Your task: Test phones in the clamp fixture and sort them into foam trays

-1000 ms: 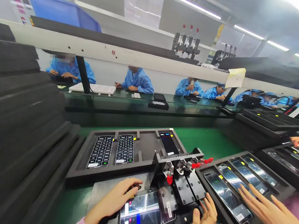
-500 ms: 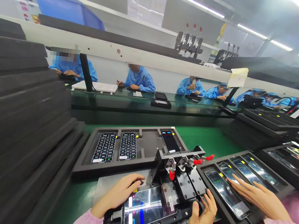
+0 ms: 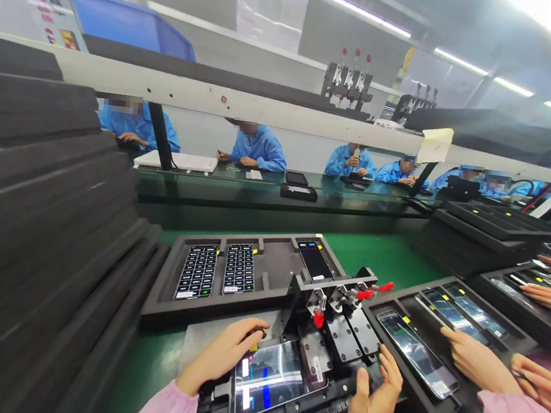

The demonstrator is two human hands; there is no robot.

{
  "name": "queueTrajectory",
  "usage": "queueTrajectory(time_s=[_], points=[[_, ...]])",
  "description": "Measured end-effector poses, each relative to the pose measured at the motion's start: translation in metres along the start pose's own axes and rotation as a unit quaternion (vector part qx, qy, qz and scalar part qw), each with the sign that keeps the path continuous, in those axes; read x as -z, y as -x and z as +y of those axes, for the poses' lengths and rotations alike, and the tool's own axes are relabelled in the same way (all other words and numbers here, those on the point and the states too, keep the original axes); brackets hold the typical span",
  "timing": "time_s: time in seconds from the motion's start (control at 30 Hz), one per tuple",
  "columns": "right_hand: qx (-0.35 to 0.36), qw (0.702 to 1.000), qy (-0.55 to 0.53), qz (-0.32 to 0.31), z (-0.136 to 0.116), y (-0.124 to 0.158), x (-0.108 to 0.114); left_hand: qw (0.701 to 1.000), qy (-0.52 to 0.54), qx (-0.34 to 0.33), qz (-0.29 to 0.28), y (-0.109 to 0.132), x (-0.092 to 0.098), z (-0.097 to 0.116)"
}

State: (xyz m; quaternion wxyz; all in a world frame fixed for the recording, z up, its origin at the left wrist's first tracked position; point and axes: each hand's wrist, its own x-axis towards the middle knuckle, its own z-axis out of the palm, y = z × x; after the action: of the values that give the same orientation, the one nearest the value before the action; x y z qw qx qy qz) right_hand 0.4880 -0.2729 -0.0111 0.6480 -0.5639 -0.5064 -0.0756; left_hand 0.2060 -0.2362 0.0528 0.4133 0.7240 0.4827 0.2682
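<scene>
Left edge of the surface (image 3: 390,257): stack of black foam trays (image 3: 29,203). Next along, mid-surface: foam tray (image 3: 157,306) holding two smartphones (image 3: 218,266) with grid-pattern screens and one dark-screened smartphone (image 3: 315,259). Near edge: left hand (image 3: 222,351), fingers curved over a small dark knob (image 3: 260,333); grip unclear. Centre, near edge: test fixture (image 3: 322,400) with a lit smartphone (image 3: 274,377) lying screen-up, between both hands, and red-handled toggle clamps (image 3: 318,319) behind it. Right hand (image 3: 375,400): fingers spread wide against the fixture's right end, holding nothing visible. Right of it: foam tray (image 3: 401,363) of smartphones (image 3: 418,344). Far right edge: a co-worker's hands (image 3: 480,362) in pink sleeves.
</scene>
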Motion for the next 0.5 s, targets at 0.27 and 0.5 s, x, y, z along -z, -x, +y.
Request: queueTrajectory(time_s=[0.27, 0.5], points=[[0.044, 0.981, -0.065, -0.177, -0.053, -0.039, -0.014, 0.998, 0.058, 0.005, -0.036, 0.028, 0.019, -0.01], [-0.034, 0.942, -0.036, -0.331, -0.074, -0.06, -0.039, 0.998, 0.028, -0.025, -0.044, 0.058, 0.013, -0.023]])
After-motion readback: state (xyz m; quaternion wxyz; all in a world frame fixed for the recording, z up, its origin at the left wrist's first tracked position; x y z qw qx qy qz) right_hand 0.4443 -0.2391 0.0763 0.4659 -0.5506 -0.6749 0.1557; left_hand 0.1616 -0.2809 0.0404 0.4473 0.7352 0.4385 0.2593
